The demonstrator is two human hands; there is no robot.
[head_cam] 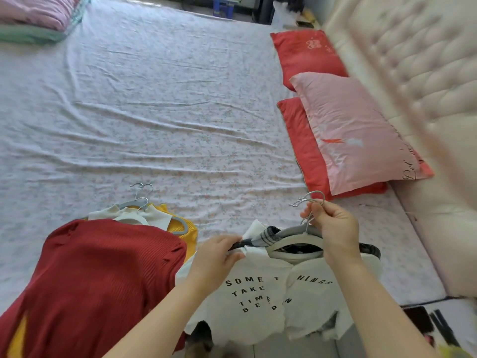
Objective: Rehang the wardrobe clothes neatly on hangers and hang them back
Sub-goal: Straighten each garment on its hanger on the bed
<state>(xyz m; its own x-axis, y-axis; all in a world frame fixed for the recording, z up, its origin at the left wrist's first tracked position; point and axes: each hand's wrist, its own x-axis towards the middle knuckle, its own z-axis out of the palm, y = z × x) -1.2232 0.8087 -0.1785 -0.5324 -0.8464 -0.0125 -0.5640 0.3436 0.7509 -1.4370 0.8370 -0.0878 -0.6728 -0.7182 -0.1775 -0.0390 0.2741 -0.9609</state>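
- Pinching the hanger hooks (pixel 308 198) at lower right, your right hand (pixel 335 228) is holding up the white T-shirt (pixel 258 293) at bottom centre.
- Fingers of your left hand (pixel 215 257) are gripping its shoulder.

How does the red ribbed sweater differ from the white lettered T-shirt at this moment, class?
The red ribbed sweater is plain knit; the white lettered T-shirt carries black printed words. The sweater lies flat on the bed, touched by neither hand; the T-shirt is on bunched hangers whose hooks the right hand grips, while the left hand pinches dark fabric at its shoulder. Both sit at the bed's near edge.
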